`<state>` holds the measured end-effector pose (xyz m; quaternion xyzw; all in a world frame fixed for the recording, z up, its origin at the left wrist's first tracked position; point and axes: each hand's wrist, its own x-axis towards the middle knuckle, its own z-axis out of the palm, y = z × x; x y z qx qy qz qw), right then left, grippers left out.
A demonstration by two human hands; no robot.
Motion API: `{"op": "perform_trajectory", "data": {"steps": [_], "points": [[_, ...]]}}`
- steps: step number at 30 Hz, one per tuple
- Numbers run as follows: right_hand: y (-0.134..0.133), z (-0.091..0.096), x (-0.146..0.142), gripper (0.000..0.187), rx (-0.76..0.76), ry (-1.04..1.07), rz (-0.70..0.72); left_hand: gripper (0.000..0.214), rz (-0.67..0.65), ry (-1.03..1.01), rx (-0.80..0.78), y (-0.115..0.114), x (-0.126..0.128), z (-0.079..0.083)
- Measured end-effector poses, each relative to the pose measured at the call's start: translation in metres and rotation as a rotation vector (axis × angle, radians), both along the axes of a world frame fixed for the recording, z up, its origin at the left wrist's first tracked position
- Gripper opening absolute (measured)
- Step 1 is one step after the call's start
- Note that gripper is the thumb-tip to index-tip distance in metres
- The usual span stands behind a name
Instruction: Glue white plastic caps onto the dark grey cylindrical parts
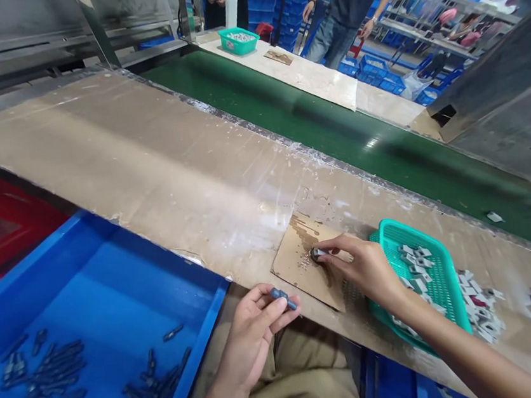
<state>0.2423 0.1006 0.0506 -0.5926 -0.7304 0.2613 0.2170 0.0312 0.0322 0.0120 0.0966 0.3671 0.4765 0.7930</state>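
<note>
Slim, bare forearms and loose khaki trousers, the cloth rumpled in soft folds.

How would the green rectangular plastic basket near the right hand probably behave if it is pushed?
The green rectangular plastic basket would probably slide rather than tip, since it looks low and wide. Its thick rim suggests fairly stiff walls. The small white-grey parts inside lie loosely heaped, so they may shift.

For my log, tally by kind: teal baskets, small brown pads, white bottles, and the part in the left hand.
Teal baskets: 2
Small brown pads: 2
White bottle: 1
Dark part in the left hand: 1
Total: 6
</note>
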Motion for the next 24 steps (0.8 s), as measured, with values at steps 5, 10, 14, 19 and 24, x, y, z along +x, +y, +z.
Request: {"op": "perform_trajectory", "data": {"steps": [5,10,14,19,24], "points": [[-0.017,0.022,-0.004,0.035,-0.380,0.435,-0.232,0.014,0.250,0.679,0.599,-0.001,0.008,-0.006],[-0.037,0.035,-0.011,0.032,-0.721,0.756,-0.247,0.055,0.426,1.032,1.360,0.009,0.009,-0.017],[-0.044,0.036,-0.015,0.035,-0.812,0.861,-0.279,0.057,0.397,1.019,1.490,0.016,0.012,-0.020],[-0.045,0.037,-0.016,0.039,-0.820,0.882,-0.300,0.053,0.380,1.014,1.515,0.018,0.017,-0.014],[-0.043,0.037,-0.011,0.038,-0.802,0.813,-0.218,0.052,0.334,0.962,1.551,0.018,0.019,-0.012]]}}
